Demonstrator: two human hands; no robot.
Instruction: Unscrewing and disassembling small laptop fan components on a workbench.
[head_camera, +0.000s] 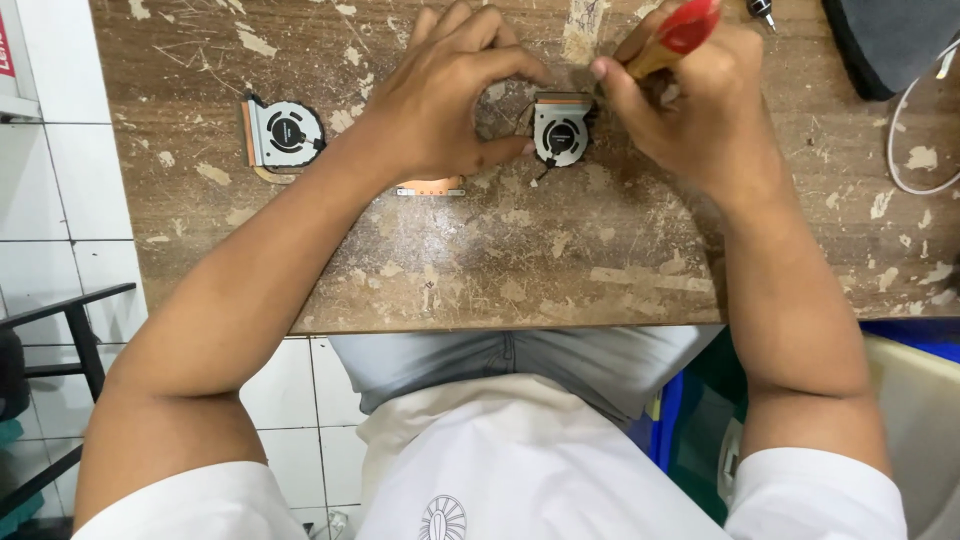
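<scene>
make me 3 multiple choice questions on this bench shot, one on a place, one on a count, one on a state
1. Where does the spare fan lie?
A. left of the left hand
B. under the right hand
C. on the floor

2. How many fans are on the table?
A. one
B. two
C. four

3. What is the right hand doing?
A. lying flat and empty
B. gripping a red-handled screwdriver
C. holding a cable

Answers:
1. A, it sits apart, well left of the left hand.
2. B, the spare one plus the fan between the hands.
3. B, the fingers close round the tool's handle beside that fan, which the left hand steadies.
</scene>
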